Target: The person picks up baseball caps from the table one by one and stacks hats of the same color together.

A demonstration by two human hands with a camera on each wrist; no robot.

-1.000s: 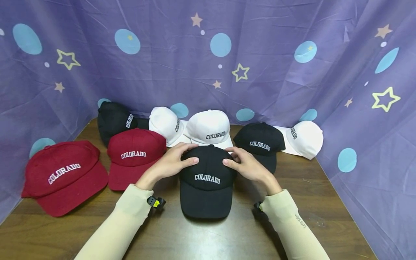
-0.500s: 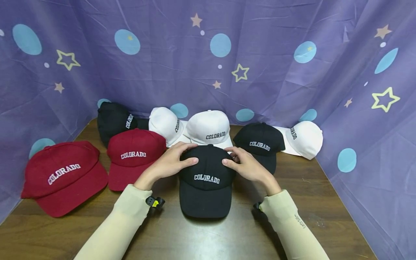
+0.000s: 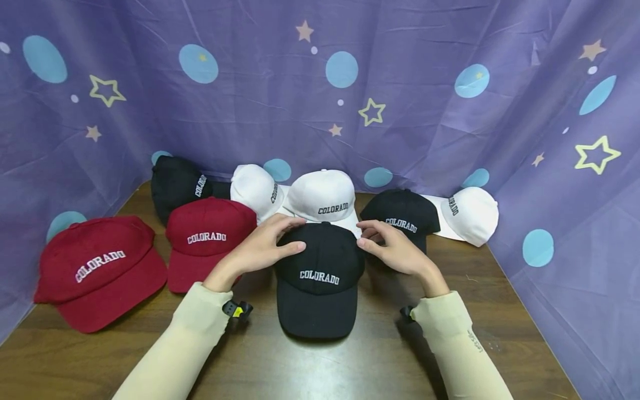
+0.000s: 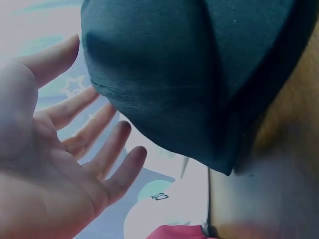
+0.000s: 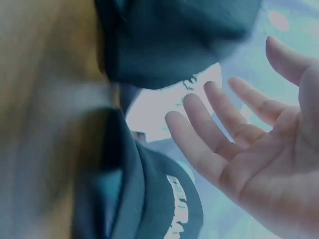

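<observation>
A black cap [image 3: 320,261] with white COLORADO lettering stands mid-table, its brim toward the person. At its left side is the left hand [image 3: 262,244], fingers extended; in the left wrist view that hand [image 4: 65,129] is spread beside the black cloth [image 4: 164,74], fingertips at its edge, contact unclear. The right hand [image 3: 397,247] is just off the cap's right side, holding nothing. In the right wrist view a gap shows between the right hand's [image 5: 249,134] spread fingers and the cap [image 5: 174,40].
Behind the cap is a white cap [image 3: 322,191], with a second black cap [image 3: 400,208] and a white cap [image 3: 472,214] to the right. Left are two red caps [image 3: 100,272] [image 3: 207,239], a black cap [image 3: 175,186] and a white cap [image 3: 252,189]. A purple curtain [image 3: 280,111] surrounds the wooden table [image 3: 450,289].
The right hand has moved to the right, away from the black cap. The left hand and the cap have hardly moved.
</observation>
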